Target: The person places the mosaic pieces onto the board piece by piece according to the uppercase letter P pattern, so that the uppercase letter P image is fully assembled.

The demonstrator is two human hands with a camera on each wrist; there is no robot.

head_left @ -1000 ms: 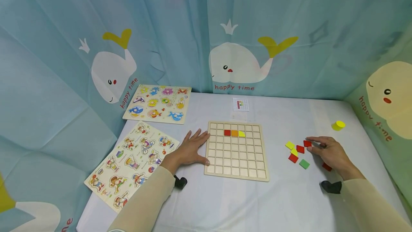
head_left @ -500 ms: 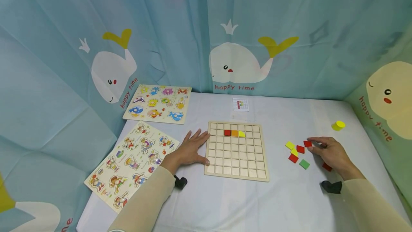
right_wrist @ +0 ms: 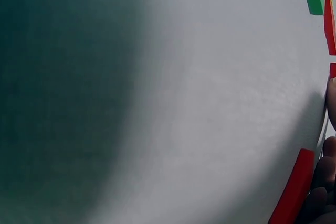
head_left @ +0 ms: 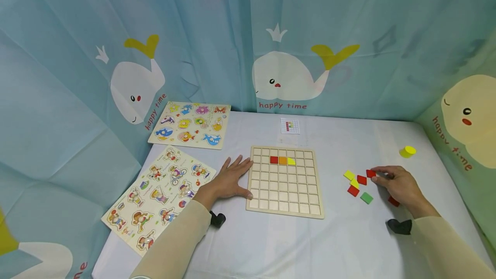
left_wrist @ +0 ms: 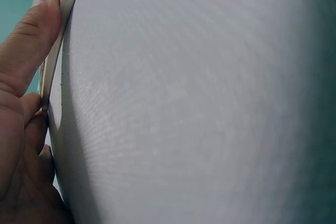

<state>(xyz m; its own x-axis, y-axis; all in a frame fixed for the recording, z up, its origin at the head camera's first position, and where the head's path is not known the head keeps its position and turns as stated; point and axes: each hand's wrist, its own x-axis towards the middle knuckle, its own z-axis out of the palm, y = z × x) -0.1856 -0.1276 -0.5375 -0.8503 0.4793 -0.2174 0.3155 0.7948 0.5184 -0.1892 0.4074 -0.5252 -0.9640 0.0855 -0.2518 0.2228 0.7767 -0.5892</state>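
Observation:
My left hand (head_left: pixel 229 180) rests at the left edge of a wooden grid board (head_left: pixel 284 215), fingers spread, thumb and fingertips touching the frame. A red tile (head_left: pixel 274 159), an orange tile (head_left: pixel 282 160) and a yellow tile (head_left: pixel 291 161) sit side by side in its second row. To the right of the board, my right hand (head_left: pixel 397 184) pinches another red tile (head_left: pixel 370 174) between thumb and index finger, at the table surface. Close by lie a red tile (head_left: pixel 361 180), a yellow tile (head_left: pixel 348 175) and a green tile (head_left: pixel 366 197). The right wrist view shows one red tile (right_wrist: pixel 295 187) beneath the curled fingers.
A small printed pattern card (head_left: pixel 289 126) lies behind the board. Two picture puzzle boards, one with sea animals (head_left: pixel 201 119) and one with children (head_left: pixel 151 193), lie on the left. A yellow cylinder (head_left: pixel 407 151) stands at the far right.

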